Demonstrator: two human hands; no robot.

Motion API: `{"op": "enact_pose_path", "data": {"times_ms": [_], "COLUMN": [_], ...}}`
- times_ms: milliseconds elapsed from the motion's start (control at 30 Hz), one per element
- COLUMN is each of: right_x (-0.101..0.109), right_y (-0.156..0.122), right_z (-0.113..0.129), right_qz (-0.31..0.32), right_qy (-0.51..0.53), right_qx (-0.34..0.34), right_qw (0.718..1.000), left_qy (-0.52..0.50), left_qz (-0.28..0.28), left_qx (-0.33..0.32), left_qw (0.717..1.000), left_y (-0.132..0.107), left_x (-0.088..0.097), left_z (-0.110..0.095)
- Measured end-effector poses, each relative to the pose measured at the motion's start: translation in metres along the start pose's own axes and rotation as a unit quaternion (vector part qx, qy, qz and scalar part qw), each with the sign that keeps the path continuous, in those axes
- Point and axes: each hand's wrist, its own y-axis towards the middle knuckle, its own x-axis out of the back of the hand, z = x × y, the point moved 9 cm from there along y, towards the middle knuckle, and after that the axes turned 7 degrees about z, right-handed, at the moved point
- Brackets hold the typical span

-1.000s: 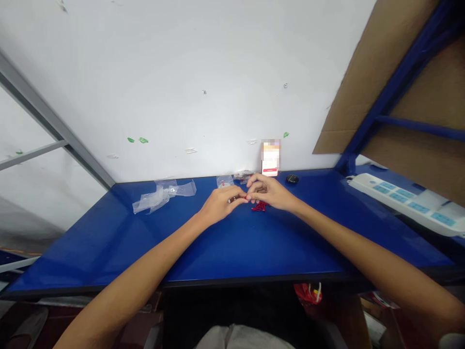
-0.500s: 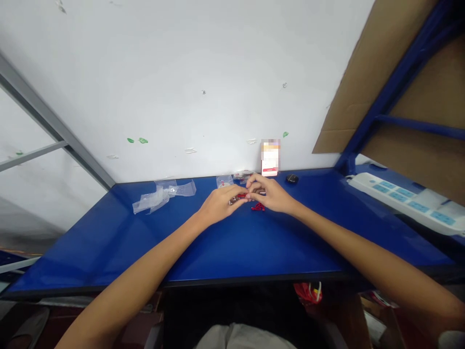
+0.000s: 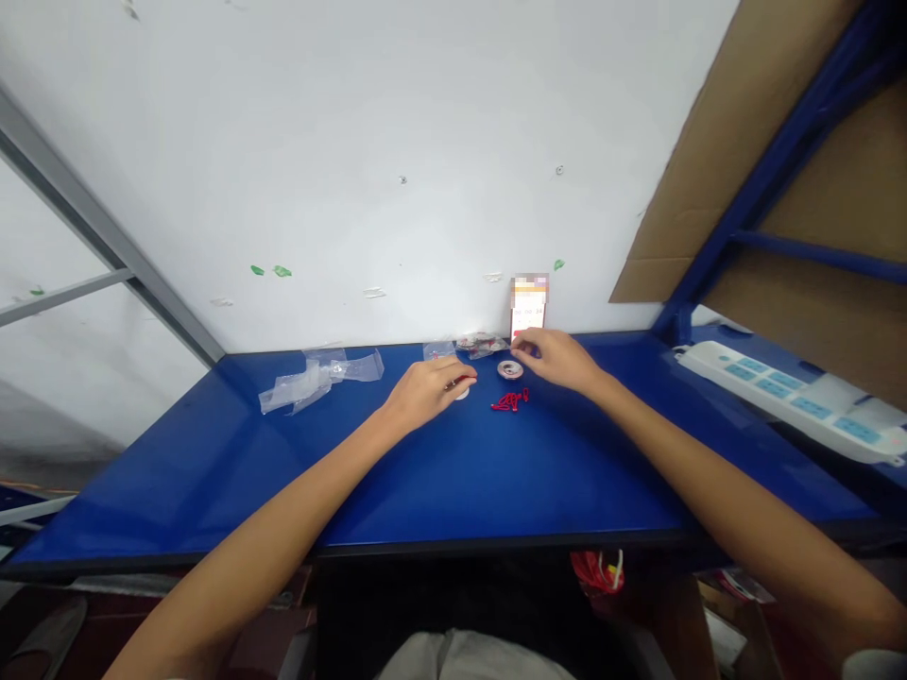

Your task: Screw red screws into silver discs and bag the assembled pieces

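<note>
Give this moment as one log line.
Left hand: holding half-hidden item | Right hand: near round disc | Blue table: red cords, clear plastic | Phone: upright by wall

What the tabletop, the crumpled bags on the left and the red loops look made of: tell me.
Tabletop: perhaps painted metal or laminate; glossy blue, with soft reflections.
Crumpled bags: likely thin plastic film; see-through, creased, shiny.
Red loops: probably cord; thin, curving strands, fibre unclear.

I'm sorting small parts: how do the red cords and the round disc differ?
The red cords form a loose bunch; the disc is round. The cords are bright red; the disc is mostly pale. The cords lie farther from the wall than the disc. Both are on the blue table.
</note>
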Motion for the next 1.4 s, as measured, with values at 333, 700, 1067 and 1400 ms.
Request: {"op": "enact_pose_path", "data": {"times_ms": [333, 700, 1067, 1400], "right_x": [-0.033, -0.015, -0.023, -0.042], "right_y": [0.005, 0.001, 0.003, -0.001], "right_z": [-0.049, -0.038, -0.037, -0.005], "right_qz": [0.078, 0.015, 0.040, 0.005], "right_qy": [0.002, -0.038, 0.234, 0.435], "right_qx": [-0.105, -0.118, -0.136, -0.141], "right_qw": [0.991, 0.992, 0.962, 0.889], "left_qy": [-0.036, -0.075, -0.166, -0.198], "left_qz": [-0.009, -0.021, -0.053, -0.056], "left_qx": [0.023, 0.037, 0.075, 0.142], "left_qw": [0.999, 0.996, 0.982, 0.968], "left_y": [-0.001, 0.001, 0.000, -0.001], "left_x": [0.002, -0.001, 0.000, -0.003], "left_z": [0.009, 0.016, 0.023, 0.027]}}
